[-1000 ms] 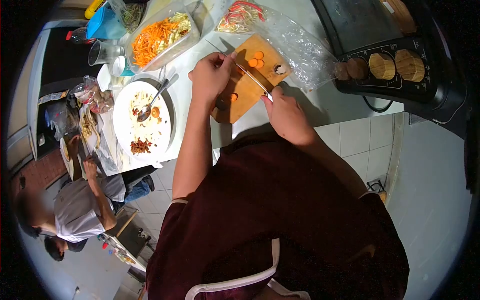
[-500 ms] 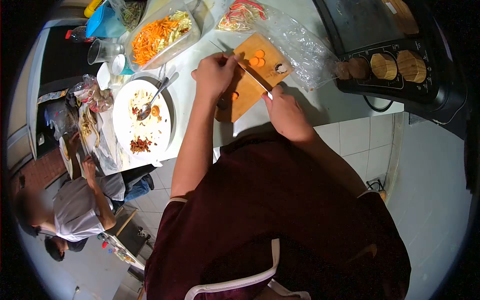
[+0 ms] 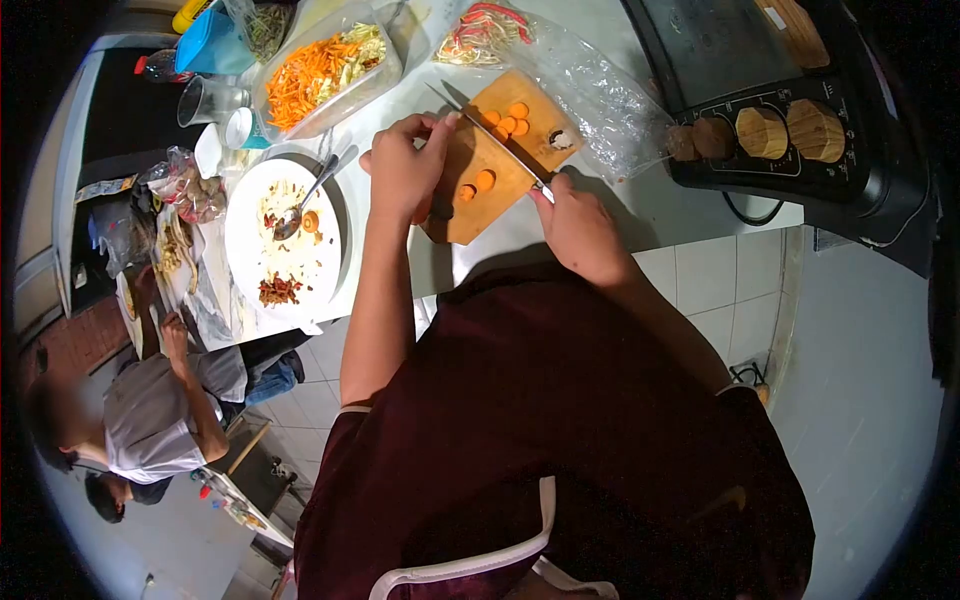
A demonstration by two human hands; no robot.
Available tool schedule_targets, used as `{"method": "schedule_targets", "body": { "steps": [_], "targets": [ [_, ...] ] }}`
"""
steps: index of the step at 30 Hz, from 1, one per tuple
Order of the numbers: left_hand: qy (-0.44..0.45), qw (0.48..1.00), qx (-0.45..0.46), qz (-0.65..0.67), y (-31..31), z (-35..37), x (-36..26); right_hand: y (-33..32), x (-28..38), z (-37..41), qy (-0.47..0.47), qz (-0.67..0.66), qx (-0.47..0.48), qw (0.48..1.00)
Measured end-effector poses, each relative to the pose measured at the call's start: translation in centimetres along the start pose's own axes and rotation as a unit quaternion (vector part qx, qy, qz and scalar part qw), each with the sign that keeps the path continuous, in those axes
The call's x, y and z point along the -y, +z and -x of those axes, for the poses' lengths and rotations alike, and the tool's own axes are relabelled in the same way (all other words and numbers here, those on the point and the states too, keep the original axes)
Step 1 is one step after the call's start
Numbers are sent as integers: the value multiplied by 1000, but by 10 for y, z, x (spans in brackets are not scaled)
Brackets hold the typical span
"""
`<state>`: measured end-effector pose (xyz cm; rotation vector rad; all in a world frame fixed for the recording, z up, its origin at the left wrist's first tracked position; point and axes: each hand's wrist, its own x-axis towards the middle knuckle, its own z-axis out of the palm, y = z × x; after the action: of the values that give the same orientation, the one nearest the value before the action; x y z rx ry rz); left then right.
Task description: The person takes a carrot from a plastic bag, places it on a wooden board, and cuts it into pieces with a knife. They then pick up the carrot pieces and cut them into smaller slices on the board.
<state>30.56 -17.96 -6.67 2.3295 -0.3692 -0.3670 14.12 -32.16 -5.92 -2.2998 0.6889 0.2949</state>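
Just past the maroon shirt (image 3: 560, 400), the right hand (image 3: 588, 238) grips the knife (image 3: 520, 162) by its handle (image 3: 546, 191), presumably for control; the left hand (image 3: 408, 175) curls near the blade (image 3: 508, 151), perhaps guiding it, though I can't tell its hold. Carrot slices (image 3: 485, 181) lie on the wooden cutting board (image 3: 490, 215), shielding the table (image 3: 640, 225); farther off, a plastic container (image 3: 345, 108) corrals shredded carrot (image 3: 305, 85).

Carrot slices (image 3: 485, 180) on board (image 3: 480, 222), plate (image 3: 326, 262) left
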Motion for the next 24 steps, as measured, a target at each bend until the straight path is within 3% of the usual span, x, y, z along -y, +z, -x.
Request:
{"method": "schedule_targets", "body": {
  "steps": [4, 6, 7, 18, 24],
  "targets": [
    [80, 993, 7, -90, -7, 17, 4, -2, -3, 2, -10, 21, -23, 999],
    [200, 963, 14, -181, -9, 28, -1, -2, -7, 1, -14, 13, -39, 999],
    [169, 966, 60, -188, -9, 33, -10, -3, -9, 0, -17, 5, -55, 998],
    [224, 948, 35, -222, 5, 46, -13, -14, -16, 7, -5, 10, -76, 997],
    [239, 956, -5, -171, 12, 39, -8, -15, -20, 12, -22, -10, -82, 996]
  ]
}}
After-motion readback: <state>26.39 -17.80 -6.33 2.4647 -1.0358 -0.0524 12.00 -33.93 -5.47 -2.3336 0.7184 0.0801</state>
